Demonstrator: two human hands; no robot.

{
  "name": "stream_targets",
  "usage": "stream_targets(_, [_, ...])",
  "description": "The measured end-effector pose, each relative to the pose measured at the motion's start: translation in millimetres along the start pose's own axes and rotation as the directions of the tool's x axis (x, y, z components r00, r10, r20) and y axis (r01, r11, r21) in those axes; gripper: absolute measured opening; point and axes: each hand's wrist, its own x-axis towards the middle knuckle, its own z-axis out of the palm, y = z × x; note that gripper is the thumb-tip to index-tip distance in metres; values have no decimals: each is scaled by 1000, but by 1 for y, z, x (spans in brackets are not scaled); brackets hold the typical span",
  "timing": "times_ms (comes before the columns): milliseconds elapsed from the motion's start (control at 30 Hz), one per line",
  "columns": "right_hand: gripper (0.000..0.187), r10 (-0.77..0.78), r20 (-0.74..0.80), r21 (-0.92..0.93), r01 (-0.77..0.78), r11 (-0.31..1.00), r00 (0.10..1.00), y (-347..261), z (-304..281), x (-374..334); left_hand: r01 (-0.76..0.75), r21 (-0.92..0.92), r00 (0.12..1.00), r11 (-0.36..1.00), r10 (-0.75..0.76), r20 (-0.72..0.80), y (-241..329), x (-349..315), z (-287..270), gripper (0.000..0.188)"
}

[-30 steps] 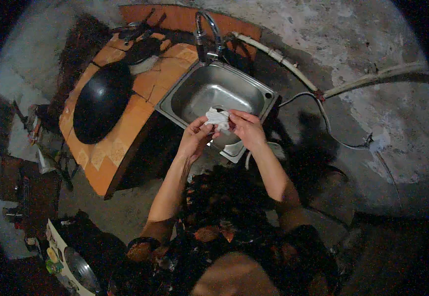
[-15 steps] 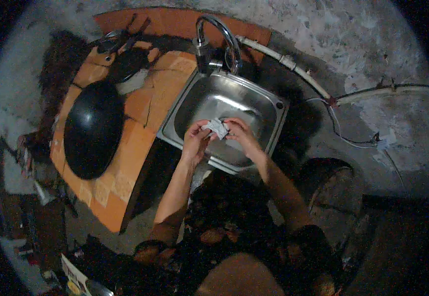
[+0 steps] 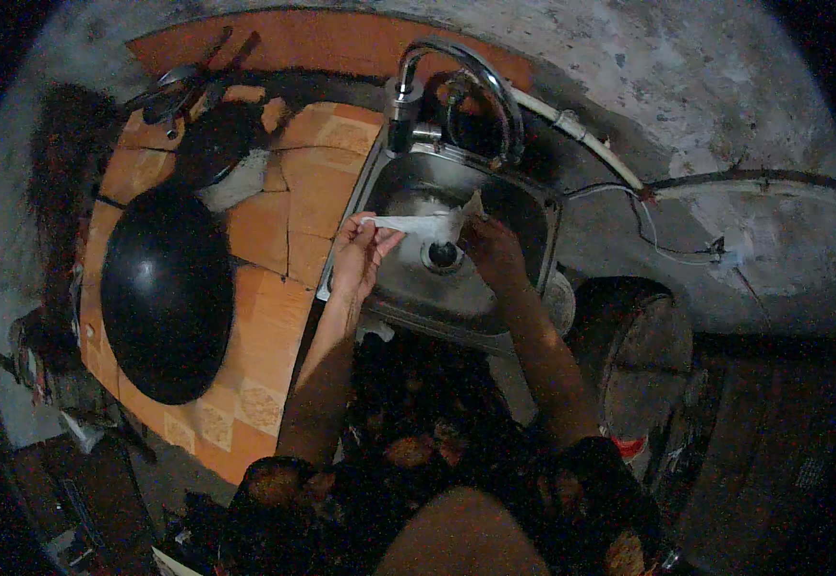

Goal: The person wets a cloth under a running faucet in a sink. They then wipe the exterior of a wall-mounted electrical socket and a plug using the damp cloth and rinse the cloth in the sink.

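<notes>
A black domed pan (image 3: 168, 293) hides part of the tiled counter (image 3: 269, 312). My left hand (image 3: 358, 259) pinches one end of a limp white sheet (image 3: 423, 226) above the sink (image 3: 427, 300); my shadowed right hand (image 3: 495, 252) grips the other, its fingertips hard to make out.

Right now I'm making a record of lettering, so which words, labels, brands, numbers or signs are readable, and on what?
None can be read.
Crumpled white piece: no lettering visible.
Faucet body: too dark and blurred to tell.
Pale mark, lower right: too small to tell.
</notes>
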Motion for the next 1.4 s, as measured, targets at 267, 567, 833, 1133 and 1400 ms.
stream_targets(267, [26,185,-114,-44,-191,981,976,15,31,15,-42,-14,999,999,42,-5,24,3,-7,11])
stream_targets(567, [26,140,2,-125,-139,982,990,7,17,25,-387,787,921,481,240,307,-31,-6,47,25])
stream_targets(833, [28,-208,-40,-745,109,658,977,-24,-31,154,476,176,879,862,-465,-100,-78,18,47,29])
stream_targets(1133, [17,236,227,-461,-109,881,945,-28,12,182,531,-252,845,809,-525,95,-77,28,74,45])
stream_targets(1400, [15,223,400,-214,-145,966,889,-23,9,186,472,-178,869,864,-489,-71,-94,58,65,39])
